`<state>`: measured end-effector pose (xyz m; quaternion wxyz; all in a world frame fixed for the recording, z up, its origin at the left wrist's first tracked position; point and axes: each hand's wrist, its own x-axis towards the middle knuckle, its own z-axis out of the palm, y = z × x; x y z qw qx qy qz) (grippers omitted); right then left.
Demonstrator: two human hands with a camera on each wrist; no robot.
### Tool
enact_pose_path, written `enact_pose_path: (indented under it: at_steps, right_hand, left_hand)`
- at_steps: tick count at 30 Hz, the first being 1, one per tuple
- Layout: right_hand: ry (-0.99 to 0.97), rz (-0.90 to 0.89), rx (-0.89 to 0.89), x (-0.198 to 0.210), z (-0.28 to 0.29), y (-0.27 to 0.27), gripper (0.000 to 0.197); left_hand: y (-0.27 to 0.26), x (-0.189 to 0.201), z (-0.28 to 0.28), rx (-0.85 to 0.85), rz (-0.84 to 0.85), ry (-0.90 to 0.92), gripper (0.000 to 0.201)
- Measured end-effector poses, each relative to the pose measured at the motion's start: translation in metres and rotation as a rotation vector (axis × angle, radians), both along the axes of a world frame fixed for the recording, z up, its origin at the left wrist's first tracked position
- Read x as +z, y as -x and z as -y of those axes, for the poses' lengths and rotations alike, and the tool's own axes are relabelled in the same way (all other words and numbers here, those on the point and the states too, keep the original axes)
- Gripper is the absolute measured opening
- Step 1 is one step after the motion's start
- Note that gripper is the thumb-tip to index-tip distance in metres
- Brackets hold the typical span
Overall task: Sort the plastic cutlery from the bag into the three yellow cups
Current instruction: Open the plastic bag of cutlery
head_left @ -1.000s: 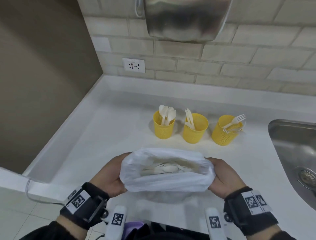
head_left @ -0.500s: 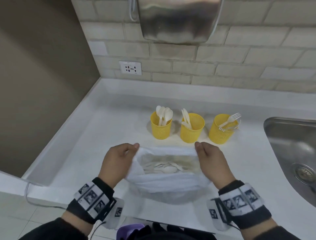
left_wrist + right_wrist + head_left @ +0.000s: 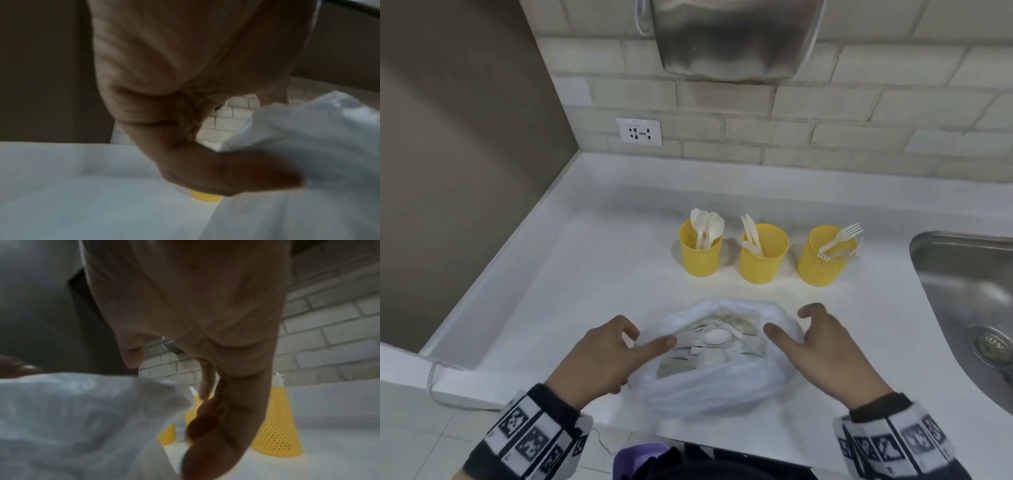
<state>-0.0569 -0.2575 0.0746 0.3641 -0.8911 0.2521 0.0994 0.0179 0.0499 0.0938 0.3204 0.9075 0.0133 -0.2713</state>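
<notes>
A white plastic bag [image 3: 715, 380] lies on the white counter [image 3: 592, 274] with its mouth open upward; a spoon [image 3: 715, 337] and other white cutlery show inside. My left hand [image 3: 650, 337] is at the bag's left rim, thumb stretched onto the plastic, fingers loosely curled beside it. At the right rim hovers my right hand [image 3: 787, 322], fingers relaxed, holding nothing. Behind the bag stand three yellow cups: spoons in the left cup [image 3: 700, 255], knives in the middle cup [image 3: 763, 263], forks in the right cup [image 3: 818, 267]. The wrist views are blurred; the bag [image 3: 72, 410] fills the lower left of the right one.
A steel sink [image 3: 969, 291] is sunk into the counter at the right. On the brick wall hang a socket [image 3: 639, 131] and a steel dispenser [image 3: 732, 37]. The counter has a raised lip on the left, and a thin cable [image 3: 434, 380] hangs off its front left corner.
A second ago both hands held the bag by its sides; then they moved to its far rim. Now they have drawn back and loosened, and the bag lies flatter with a wider mouth.
</notes>
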Motion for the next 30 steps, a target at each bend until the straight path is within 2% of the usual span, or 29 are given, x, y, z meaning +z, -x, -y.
enact_pose_path:
  at_steps: [1, 3, 4, 6, 7, 10, 13, 15, 17, 19, 20, 22, 23, 25, 28, 30]
  right_hand:
    - [-0.021, -0.046, 0.009, 0.002, -0.003, 0.003, 0.061]
    - [-0.187, -0.045, -0.026, -0.001, -0.006, 0.005, 0.044]
    - [-0.288, 0.02, -0.076, -0.007, -0.007, 0.003, 0.031]
    - [-0.54, 0.163, -0.227, -0.014, -0.006, 0.002, 0.008]
    - [-0.694, 0.208, -0.313, -0.015, -0.005, 0.002, 0.006]
    - [-1.158, 0.233, -0.478, -0.019, -0.002, 0.004, 0.022]
    - [-1.494, 0.25, -0.583, -0.023, -0.001, 0.004, 0.036]
    - [-1.661, 0.259, -0.637, -0.028, -0.003, 0.004, 0.04]
    - [-1.732, 0.229, -0.639, -0.032, -0.005, 0.001, 0.041]
    - [-1.715, 0.167, -0.624, -0.034, -0.007, -0.002, 0.041]
    - [-1.696, 0.134, -0.614, -0.035, -0.008, -0.005, 0.04]
    - [-1.631, 0.082, -0.602, -0.035, -0.011, -0.01, 0.038]
    - [-1.564, 0.067, -0.592, -0.037, -0.012, -0.012, 0.036]
    - [-1.355, 0.077, -0.565, -0.039, -0.01, -0.017, 0.03]
    - [-1.023, 0.136, -0.435, -0.036, -0.002, -0.02, 0.027]
    - [-0.785, 0.127, -0.264, -0.027, -0.003, -0.023, 0.032]
  left_hand:
    - [0.002, 0.0, -0.001, -0.011, -0.024, 0.016, 0.064]
    - [0.004, -0.003, -0.001, -0.028, -0.045, 0.119, 0.039]
    - [0.004, -0.006, -0.001, -0.005, -0.043, 0.21, 0.025]
    - [0.005, -0.007, -0.002, 0.148, -0.074, 0.472, 0.006]
    - [0.005, -0.007, -0.002, 0.256, -0.118, 0.626, 0.01]
    - [0.003, -0.006, -0.002, 0.52, -0.359, 1.065, 0.03]
    - [0.0, -0.01, 0.0, 0.755, -0.588, 1.343, 0.037]
    - [0.001, -0.015, 0.001, 0.792, -0.67, 1.461, 0.069]
    - [0.002, -0.022, 0.0, 0.773, -0.742, 1.529, 0.09]
    - [0.0, -0.03, 0.003, 0.753, -0.825, 1.521, 0.094]
    - [0.0, -0.033, 0.005, 0.727, -0.865, 1.503, 0.088]
    - [0.003, -0.037, 0.01, 0.672, -0.877, 1.389, 0.057]
    - [0.004, -0.038, 0.012, 0.628, -0.825, 1.271, 0.042]
    - [0.003, -0.037, 0.015, 0.564, -0.573, 0.946, 0.036]
    - [-0.005, -0.03, 0.016, 0.475, -0.265, 0.577, 0.045]
    - [-0.015, -0.027, 0.016, 0.257, -0.055, 0.356, 0.057]
